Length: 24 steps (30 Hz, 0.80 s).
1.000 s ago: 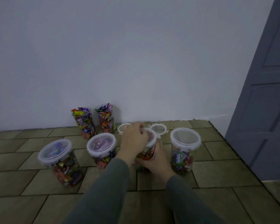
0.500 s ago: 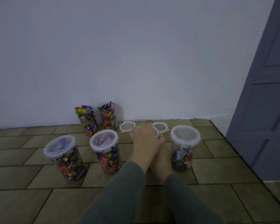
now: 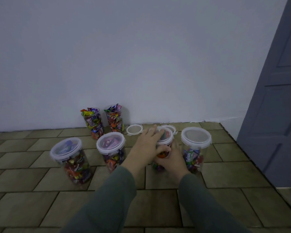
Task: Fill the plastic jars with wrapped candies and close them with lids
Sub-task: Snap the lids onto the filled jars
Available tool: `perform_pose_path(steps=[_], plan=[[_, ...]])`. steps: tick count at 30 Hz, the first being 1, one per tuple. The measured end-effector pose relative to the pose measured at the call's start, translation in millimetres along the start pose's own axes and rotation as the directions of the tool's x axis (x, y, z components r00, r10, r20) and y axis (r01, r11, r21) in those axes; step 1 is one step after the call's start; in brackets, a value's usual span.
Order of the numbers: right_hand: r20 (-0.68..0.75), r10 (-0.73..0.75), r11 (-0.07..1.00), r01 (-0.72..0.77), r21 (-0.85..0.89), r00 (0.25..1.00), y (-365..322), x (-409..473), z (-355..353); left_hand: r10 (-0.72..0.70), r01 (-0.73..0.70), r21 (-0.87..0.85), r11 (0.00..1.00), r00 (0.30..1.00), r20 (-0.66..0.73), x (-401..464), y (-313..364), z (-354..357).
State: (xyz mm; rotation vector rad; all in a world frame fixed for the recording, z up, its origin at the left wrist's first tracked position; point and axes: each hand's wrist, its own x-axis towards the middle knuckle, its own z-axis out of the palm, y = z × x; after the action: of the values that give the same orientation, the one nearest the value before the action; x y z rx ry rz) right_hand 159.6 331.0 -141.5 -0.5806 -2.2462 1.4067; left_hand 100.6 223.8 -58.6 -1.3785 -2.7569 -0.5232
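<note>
Tiled floor, white wall behind, grey door at the right edge.

Front row, four lidded jars of wrapped candies standing upright. Between both hands: the third jar, its lid seated on top. Left hand lies over the lid's left side, fingers stretched flat across it, thumb curled down against the jar wall. Right hand wraps round the jar body from the near right side, fingers curled on it. Both sleeves are grey-green.

Far-left jar stands nearest the floor's left edge, lid on, leaning in the wide-angle view. Second jar just left of the left hand, lid on. Right jar just beside the right hand, lid on, a "Relax" wrapper visible through the wall; whether it touches the hand cannot be told.

Back row against the wall: two open jars, left one and right one, heaped with candies above their rims, close together.

Two loose lids flat on the floor near the wall: one right of the open jars, the other partly hidden behind the held jar.
</note>
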Motion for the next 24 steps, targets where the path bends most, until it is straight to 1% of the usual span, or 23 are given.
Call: perform_pose_path(steps=[3,5,6,7,8,11,13,14,15,16,17,18,19,20,22,23,24], plan=[[-0.024,0.017,1.0,-0.016,0.006,1.0,0.7,1.4,0.0,-0.049,0.033,-0.256,0.966,0.997,-0.055,-2.4,3.5,3.6],[-0.047,0.025,1.0,-0.025,0.016,0.999,4.0,0.6,2.9,-0.174,0.103,-0.455,0.885,0.978,-0.118,-7.2,8.0,2.3],[-0.053,0.028,0.999,-0.027,0.018,0.998,5.5,0.0,4.2,-0.265,0.149,-0.532,0.833,0.953,-0.147,-9.7,9.8,2.7],[-0.061,0.028,0.999,-0.027,0.019,0.998,5.7,-1.0,4.7,-0.333,0.183,-0.575,0.797,0.928,-0.167,-12.4,12.0,3.5],[-0.068,0.028,1.0,-0.027,0.016,0.997,5.1,-1.9,4.7,-0.369,0.2,-0.586,0.785,0.911,-0.183,-14.4,13.6,5.7],[-0.078,0.031,1.0,-0.031,0.004,0.996,4.4,-2.6,2.8,-0.375,0.178,-0.595,0.784,0.9,-0.224,-18.5,18.3,11.6],[-0.089,0.041,0.999,-0.042,-0.011,0.995,4.0,-2.1,0.5,-0.366,0.181,-0.598,0.781,0.908,-0.203,-18.7,19.7,10.8],[-0.1,0.041,0.999,-0.043,-0.017,0.994,4.1,-1.5,0.0,-0.357,0.196,-0.588,0.785,0.919,-0.17,-17.3,19.0,8.9],[-0.108,0.044,0.999,-0.046,-0.018,0.993,4.8,-1.4,-0.1,-0.338,0.213,-0.56,0.8,0.932,-0.128,-15.3,17.4,5.8],[-0.112,0.047,0.999,-0.05,-0.02,0.993,4.8,-2.1,-0.1,-0.309,0.23,-0.486,0.843,0.947,-0.087,-13.9,15.3,1.5],[-0.116,0.054,0.998,-0.057,-0.021,0.992,4.9,-2.5,-0.1,-0.277,0.238,-0.362,0.901,0.959,-0.059,-14.5,13.8,-5.1],[-0.121,0.058,0.998,-0.061,-0.021,0.991,4.8,-3.3,0.3,-0.254,0.237,-0.206,0.949,0.965,-0.06,-17.9,11.8,-13.0],[-0.132,0.065,0.998,-0.068,-0.019,0.989,4.4,-4.1,0.3,-0.24,0.236,-0.05,0.971,0.966,-0.102,-23.3,8.8,-21.0],[-0.146,0.068,0.997,-0.072,-0.025,0.987,4.5,-4.3,0.9,-0.235,0.251,0.075,0.965,0.955,-0.18,-30.2,3.7,-27.5],[-0.183,0.06,0.996,-0.071,-0.058,0.981,3.9,-4.6,2.8,-0.276,0.351,0.207,0.913,0.907,-0.319,-44.0,-13.8,-35.8],[-0.196,0.057,0.995,-0.072,-0.072,0.979,4.2,-4.7,3.9,-0.327,0.417,0.238,0.877,0.882,-0.339,-49.2,-25.6,-36.6],[-0.203,0.057,0.994,-0.074,-0.078,0.977,4.7,-5.0,5.0,-0.391,0.478,0.252,0.841,0.86,-0.327,-53.3,-36.2,-35.8]])
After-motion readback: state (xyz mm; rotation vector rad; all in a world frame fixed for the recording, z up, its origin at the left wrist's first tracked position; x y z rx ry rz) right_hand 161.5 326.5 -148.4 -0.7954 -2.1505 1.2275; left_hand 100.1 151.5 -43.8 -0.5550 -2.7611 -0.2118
